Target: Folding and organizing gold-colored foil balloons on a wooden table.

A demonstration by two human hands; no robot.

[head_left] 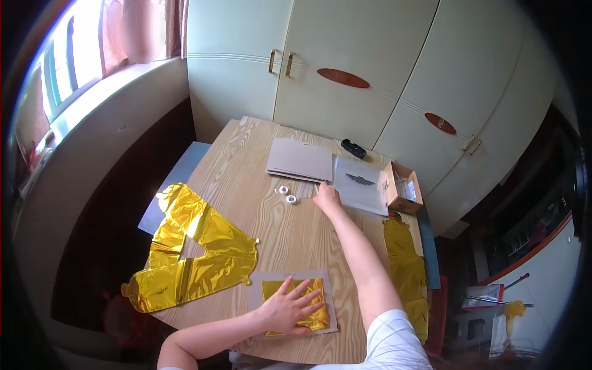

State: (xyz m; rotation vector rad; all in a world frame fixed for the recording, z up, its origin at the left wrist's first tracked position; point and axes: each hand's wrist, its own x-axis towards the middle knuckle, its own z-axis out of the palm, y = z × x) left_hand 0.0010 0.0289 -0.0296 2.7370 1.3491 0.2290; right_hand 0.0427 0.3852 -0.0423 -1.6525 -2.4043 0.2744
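- Here's the wood-grain table (302, 240), pale cupboards (351, 37) running behind it, a bright window (71, 58) up left.
- Down front, the left hand (293, 306) spreads wide, flat over folded gold foil (317, 319) on a grey card (332, 313), close to the near edge.
- Out far, the right hand (327, 197) bunches its fingers beside the card stack (300, 159); whether it grips anything, I can't tell!
- Loose foil (209, 271) pokes past the left edge; more gold foil (407, 274) lines the right one.
- Bare wood opens up mid-table, between the hands.
- The count: two white rolls (291, 200), one open box (404, 205), one translucent sheet (364, 200), one black gadget (353, 148).
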